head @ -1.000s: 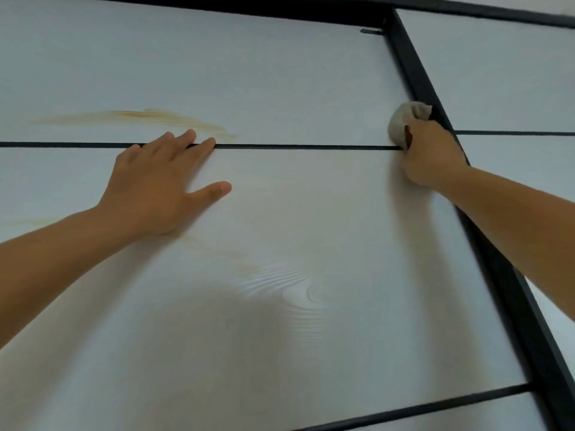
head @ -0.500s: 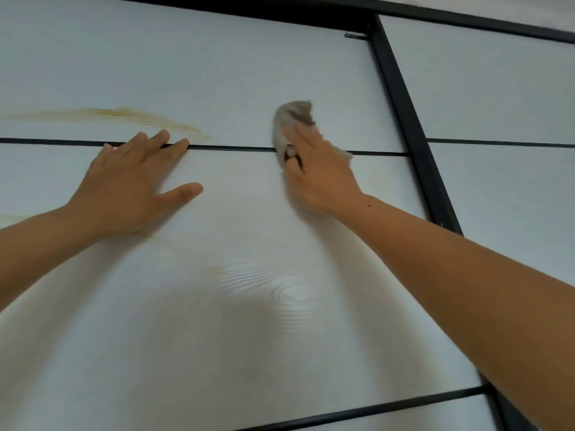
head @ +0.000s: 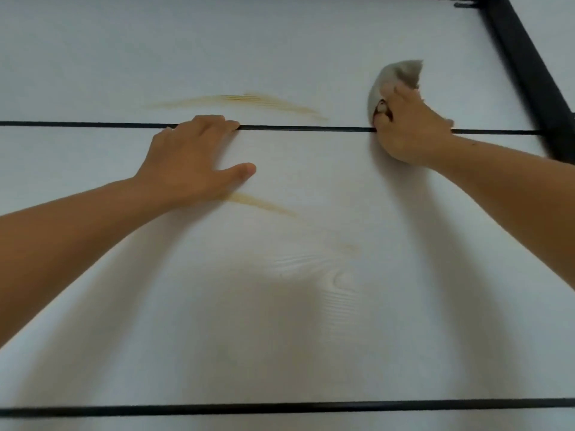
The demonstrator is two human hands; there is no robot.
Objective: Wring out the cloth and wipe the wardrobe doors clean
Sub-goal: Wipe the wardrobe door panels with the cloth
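Grey cloth [head: 395, 80] bunched in right hand [head: 410, 132], seemingly pressed on wardrobe door [head: 295, 321], left hand [head: 189, 160] flat, empty.

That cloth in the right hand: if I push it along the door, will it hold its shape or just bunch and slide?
The cloth is probably floppy: it sits crumpled, a loose peak sticking up above the right hand. It likely bunches further unless pressed flat. The wardrobe door looks smooth, so it should slide easily. It seems light, since one hand holds it against the door.
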